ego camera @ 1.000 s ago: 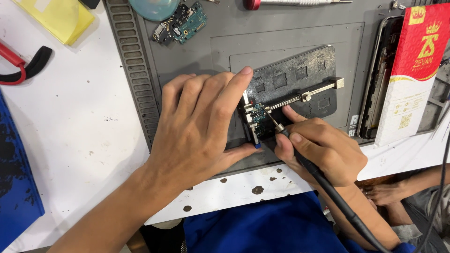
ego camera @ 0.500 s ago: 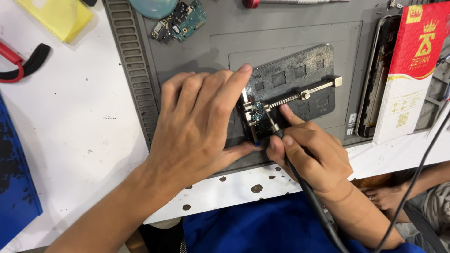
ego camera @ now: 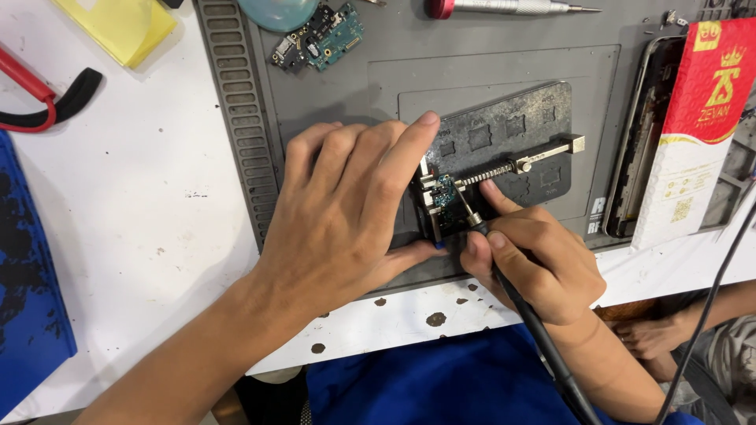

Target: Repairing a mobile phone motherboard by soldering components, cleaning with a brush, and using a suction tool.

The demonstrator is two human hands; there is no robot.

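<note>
White worktable (ego camera: pixel 142 228), scuffed and marked with dark spots along its near edge, evenly lit from above. A grey ribbed work mat (ego camera: pixel 236 118) covers its far middle. A blue sheet (ego camera: pixel 27 315) lies at the left edge; blue cloth (ego camera: pixel 425 393) shows below the near edge.

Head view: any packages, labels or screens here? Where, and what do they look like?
Red and white flat rectangular retail package: right edge of the grey work mat, upright, gold emblem on top, small printed icons below.
Dark phone body with metal frame: just left of the package, partly under it; screen not visible.
</note>
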